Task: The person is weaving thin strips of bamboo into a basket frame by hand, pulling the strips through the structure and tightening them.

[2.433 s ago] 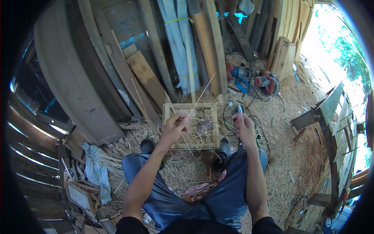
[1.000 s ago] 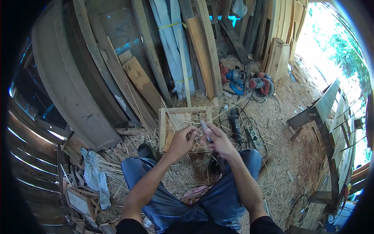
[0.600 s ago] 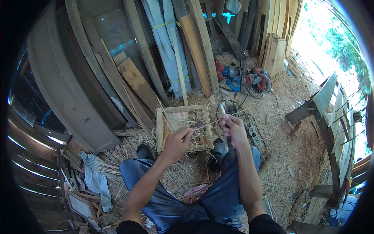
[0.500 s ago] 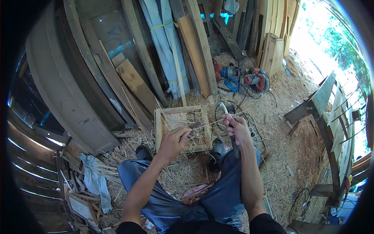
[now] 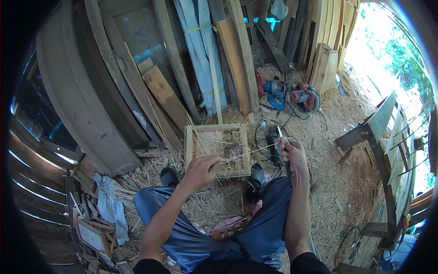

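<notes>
My left hand point(image 5: 201, 171) is closed around one end of a thin, pale wooden strip point(image 5: 256, 150), just over the near edge of a shallow wooden box point(image 5: 188, 148). To the right, my right hand point(image 5: 294, 154) grips a knife point(image 5: 279, 131) by its dark handle, its pale blade pointing up and away from me. The strip runs slanting between both hands and reaches the knife beside my right fingers. Inside the box lie shavings, thin sticks and a dark brown lump point(image 5: 235, 150) whose kind I cannot make out.
Shavings cover the floor around my sandals. A dark cylindrical power tool point(image 5: 274, 146) lies behind my right hand. Farther off sit a blue tool point(image 5: 275, 93) and a red circular saw point(image 5: 305, 97) with cables. Boards point(image 5: 166, 93) lean at the back; a wooden rack point(image 5: 383, 137) stands right.
My hands have moved farther apart, the right one with the knife to the right, the left one slightly nearer me. The view has shifted a little, and the dark power tool shows more.
</notes>
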`<state>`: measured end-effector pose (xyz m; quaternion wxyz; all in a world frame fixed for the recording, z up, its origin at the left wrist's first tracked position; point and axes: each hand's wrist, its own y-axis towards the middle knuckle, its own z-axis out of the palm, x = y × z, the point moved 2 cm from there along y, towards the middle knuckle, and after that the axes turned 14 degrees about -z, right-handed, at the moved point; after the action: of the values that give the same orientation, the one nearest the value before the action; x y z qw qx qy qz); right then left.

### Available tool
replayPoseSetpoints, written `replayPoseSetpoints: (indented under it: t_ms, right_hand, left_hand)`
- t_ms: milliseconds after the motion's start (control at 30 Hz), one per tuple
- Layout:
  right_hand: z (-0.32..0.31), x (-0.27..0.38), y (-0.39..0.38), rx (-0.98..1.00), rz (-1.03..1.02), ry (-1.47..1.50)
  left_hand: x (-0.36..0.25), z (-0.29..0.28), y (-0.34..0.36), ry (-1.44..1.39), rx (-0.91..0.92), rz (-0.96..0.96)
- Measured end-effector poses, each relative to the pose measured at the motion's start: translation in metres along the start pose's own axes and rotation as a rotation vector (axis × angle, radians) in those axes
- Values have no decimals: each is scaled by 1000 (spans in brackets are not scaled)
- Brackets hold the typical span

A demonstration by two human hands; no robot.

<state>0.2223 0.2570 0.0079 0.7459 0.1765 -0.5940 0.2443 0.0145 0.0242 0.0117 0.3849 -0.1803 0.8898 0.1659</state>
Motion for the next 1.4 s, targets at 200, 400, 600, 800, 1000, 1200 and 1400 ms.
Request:
replayPoseSetpoints:
  t_ms: [200, 400, 600, 800, 1000, 1200, 1400]
  right_hand:
    - [9, -8, 6, 9, -39, -115]
    - [-87, -2, 21, -436, -334, -81]
    - [49, -14, -16, 72, -25, -10]
    - [103, -45, -19, 315, 4, 158]
    - [82, -34, -13, 243, -26, 47]
    - [43, -19, 3, 84, -71, 62]
    - [84, -38, -24, 333, -9, -43]
  left_hand:
    - [4, -11, 0, 12, -26, -7]
    - [40, -61, 2, 42, -126, -316]
    - [23, -20, 8, -117, -99, -242]
    - [5, 9, 17, -86, 0, -138]
    - [-2, 9, 20, -125, 47, -171]
    - [13, -10, 14, -98, 69, -213]
    - [2, 12, 12, -99, 88, -111]
